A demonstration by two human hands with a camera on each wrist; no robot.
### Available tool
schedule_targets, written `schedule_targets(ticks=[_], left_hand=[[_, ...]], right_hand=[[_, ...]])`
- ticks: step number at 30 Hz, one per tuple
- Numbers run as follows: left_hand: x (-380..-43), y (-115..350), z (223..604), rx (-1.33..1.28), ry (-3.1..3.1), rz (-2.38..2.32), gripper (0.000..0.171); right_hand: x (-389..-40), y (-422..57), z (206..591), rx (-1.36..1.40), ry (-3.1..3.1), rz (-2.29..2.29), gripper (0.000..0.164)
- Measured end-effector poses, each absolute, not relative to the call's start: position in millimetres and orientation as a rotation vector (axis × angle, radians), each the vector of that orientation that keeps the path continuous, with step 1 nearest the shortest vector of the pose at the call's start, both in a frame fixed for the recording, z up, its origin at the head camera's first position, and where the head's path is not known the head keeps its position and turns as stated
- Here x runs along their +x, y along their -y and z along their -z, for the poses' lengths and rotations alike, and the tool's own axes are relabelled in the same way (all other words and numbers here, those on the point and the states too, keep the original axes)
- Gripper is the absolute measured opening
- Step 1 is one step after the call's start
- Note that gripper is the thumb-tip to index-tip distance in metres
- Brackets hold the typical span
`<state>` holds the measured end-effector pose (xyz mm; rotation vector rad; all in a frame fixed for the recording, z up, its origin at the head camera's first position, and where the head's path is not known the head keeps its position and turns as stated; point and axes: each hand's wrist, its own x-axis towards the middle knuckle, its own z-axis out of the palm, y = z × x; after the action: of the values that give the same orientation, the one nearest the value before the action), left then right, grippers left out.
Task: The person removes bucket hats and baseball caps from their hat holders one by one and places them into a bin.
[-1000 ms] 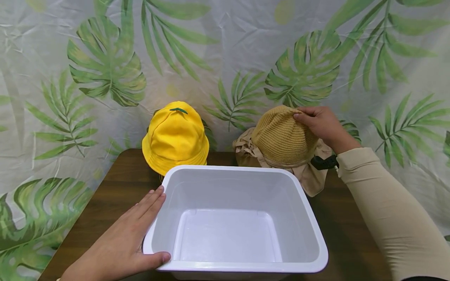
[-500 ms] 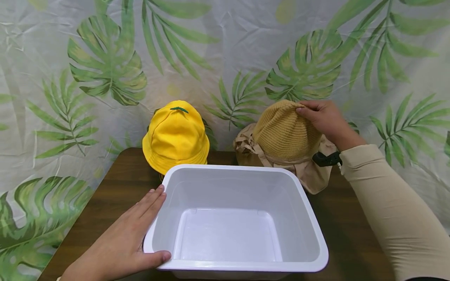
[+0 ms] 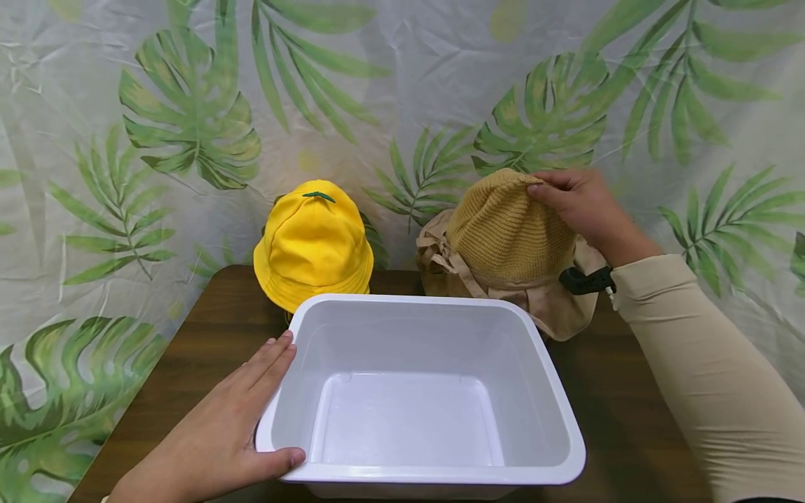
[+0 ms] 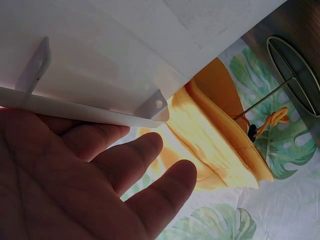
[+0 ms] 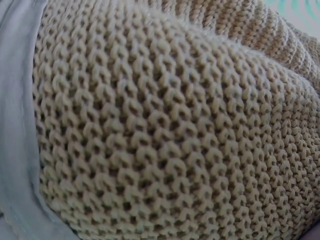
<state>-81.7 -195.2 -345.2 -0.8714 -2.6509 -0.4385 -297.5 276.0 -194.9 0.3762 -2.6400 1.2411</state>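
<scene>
In the head view my right hand pinches the top of a mustard knit hat with a beige fabric brim and a bow. The crown is drawn up to a peak under my fingers. Ribbed knit of the same hat fills the right wrist view. A white plastic basin, with nothing in it, stands in front. My left hand lies along its left side, fingers straight and thumb over the front corner. From below, the left wrist view has those fingers against the rim's underside.
A yellow bucket hat with a green leaf-like tab sits behind the basin on the left, on a wire stand. The dark wooden table carries everything. A leaf-print cloth hangs right behind.
My right hand has risen a little, drawing the knit hat upward; its brim has lifted too. The left hand, basin and yellow hat stay put.
</scene>
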Motion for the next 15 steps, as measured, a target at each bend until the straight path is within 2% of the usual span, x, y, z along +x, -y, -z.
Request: schedule_targets(ticks=[7,15], left_hand=[[-81,195,345,-0.870,2.650,0.441,0.109],[-80,194,344,-0.870,2.651,0.448,0.109]], right_hand=[[-294,-276,188,0.438,2.506,-1.348,0.030],[-285,-272,178,0.418,2.525,-1.333,0.036]])
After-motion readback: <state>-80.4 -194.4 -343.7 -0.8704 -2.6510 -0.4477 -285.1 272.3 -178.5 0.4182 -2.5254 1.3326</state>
